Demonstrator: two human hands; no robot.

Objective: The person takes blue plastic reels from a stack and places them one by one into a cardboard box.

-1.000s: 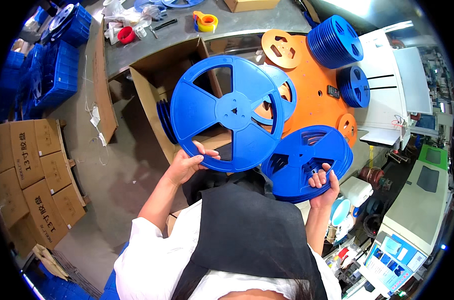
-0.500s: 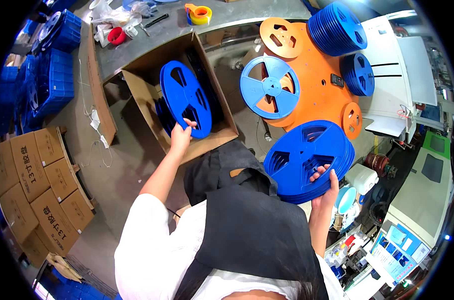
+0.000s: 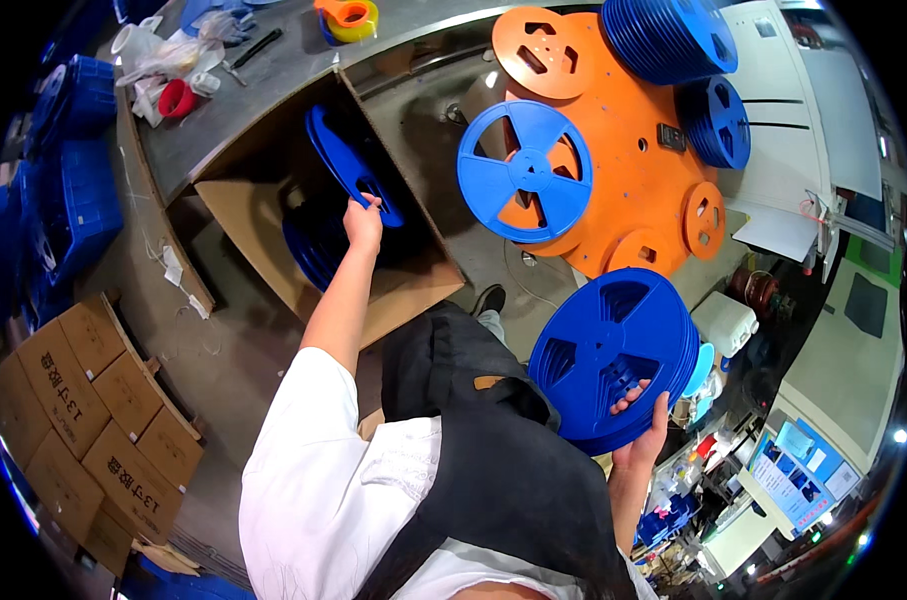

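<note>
Deep inside an open cardboard box (image 3: pixel 238 215), a blue plastic reel (image 3: pixel 338 152) stands steeply tilted, gripped near its lower edge by my left hand (image 3: pixel 364 222). More blue reels (image 3: pixel 305 240) lean in the box to its left, partly in shadow. My right hand (image 3: pixel 645 425) clasps a thick stack of blue reels (image 3: pixel 603 345) against my right side, fingers reaching through a cutout of the front reel and thumb on the rim. The far fingers of my left hand are partly hidden by the reel.
A round orange table (image 3: pixel 613 150) carries orange discs, a light blue reel (image 3: pixel 526 170) and stacks of blue reels (image 3: pixel 663 40). A grey workbench (image 3: pixel 273 60) holds tape and plastic bags. Closed cartons (image 3: pixel 103 400) stand at left, below blue crates (image 3: pixel 83 210).
My left hand has carried its reel farther into the box, and the reel now shows more edge-on. The stack in my right hand sits slightly lower in view. The view has shifted.
</note>
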